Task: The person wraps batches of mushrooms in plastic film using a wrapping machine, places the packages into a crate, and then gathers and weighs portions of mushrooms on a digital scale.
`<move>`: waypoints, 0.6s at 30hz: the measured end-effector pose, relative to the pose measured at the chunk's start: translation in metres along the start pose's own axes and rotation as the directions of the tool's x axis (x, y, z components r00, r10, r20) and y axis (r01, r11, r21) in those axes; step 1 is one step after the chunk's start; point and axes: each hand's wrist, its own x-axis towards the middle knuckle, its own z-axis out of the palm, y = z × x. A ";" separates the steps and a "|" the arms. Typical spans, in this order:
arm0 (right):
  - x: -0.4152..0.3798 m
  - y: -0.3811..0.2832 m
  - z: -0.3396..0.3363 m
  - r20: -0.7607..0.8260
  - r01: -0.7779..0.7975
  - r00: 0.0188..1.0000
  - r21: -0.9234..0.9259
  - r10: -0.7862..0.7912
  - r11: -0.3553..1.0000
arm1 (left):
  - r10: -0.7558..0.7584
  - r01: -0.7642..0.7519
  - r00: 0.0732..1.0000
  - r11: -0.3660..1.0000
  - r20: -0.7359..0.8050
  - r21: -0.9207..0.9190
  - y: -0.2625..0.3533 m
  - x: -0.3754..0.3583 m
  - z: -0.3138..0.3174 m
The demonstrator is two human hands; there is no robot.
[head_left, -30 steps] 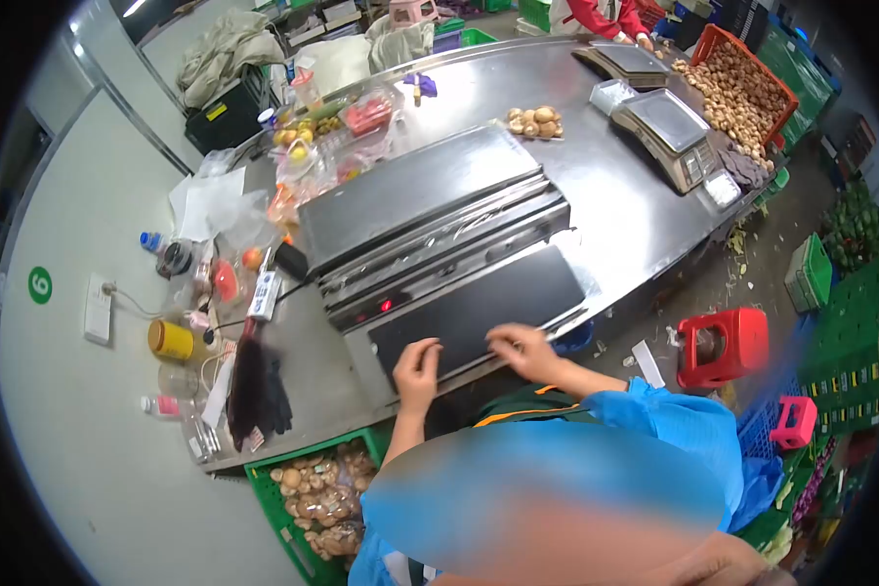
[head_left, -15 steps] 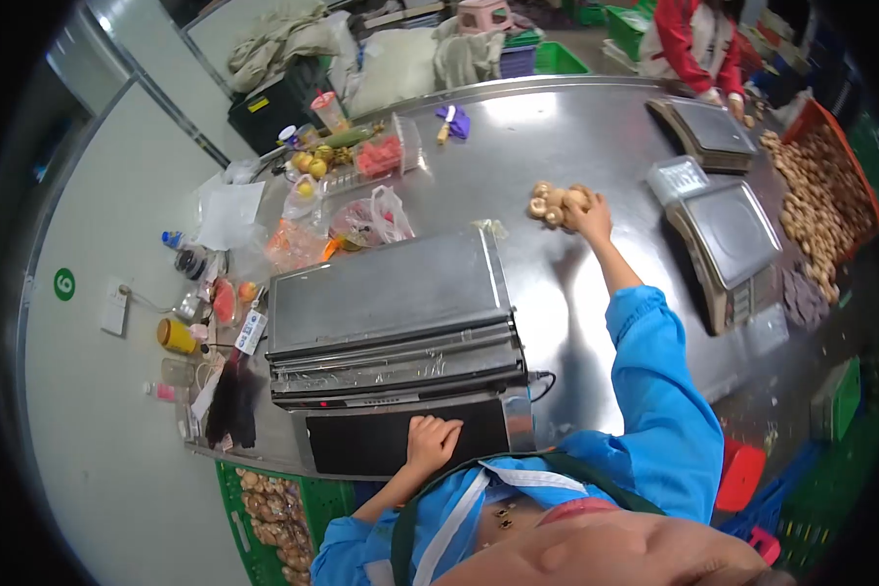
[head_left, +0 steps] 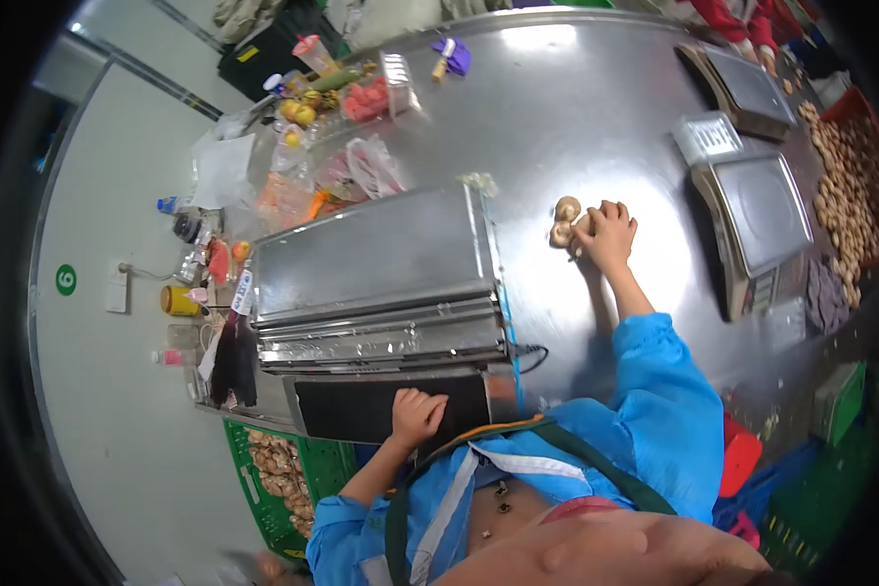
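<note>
My right hand (head_left: 607,237) is curled over a small group of pale brown mushrooms on the metal table, its fingers closed round at least one mushroom (head_left: 584,226). Just left of the fingers sit two more mushrooms, an upper one (head_left: 567,208) and a lower one (head_left: 561,233). The palm hides whatever else lies beneath. My left hand (head_left: 418,416), fingers bent into a loose fist, rests on the black front pad (head_left: 347,405) of a film-wrapping machine (head_left: 371,259). I see nothing in that hand.
Two scales, a near one (head_left: 757,210) and a far one (head_left: 747,88), stand right, beside a clear plastic tray (head_left: 708,137) and a mushroom pile (head_left: 840,186). Fruit and bags (head_left: 371,166) crowd the left. A purple-wrapped tool (head_left: 451,59) lies far back. A co-worker's hands (head_left: 757,51) show top right.
The view has tilted downward. My right hand has shifted over the mushroom group, and fewer mushrooms show beside it. My left hand stays on the black pad.
</note>
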 end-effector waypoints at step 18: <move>-0.181 0.084 -0.067 0.001 -0.369 0.903 0.515 0.430 0.774 | -0.265 0.408 0.904 0.771 0.336 -0.489 0.134 0.203 0.218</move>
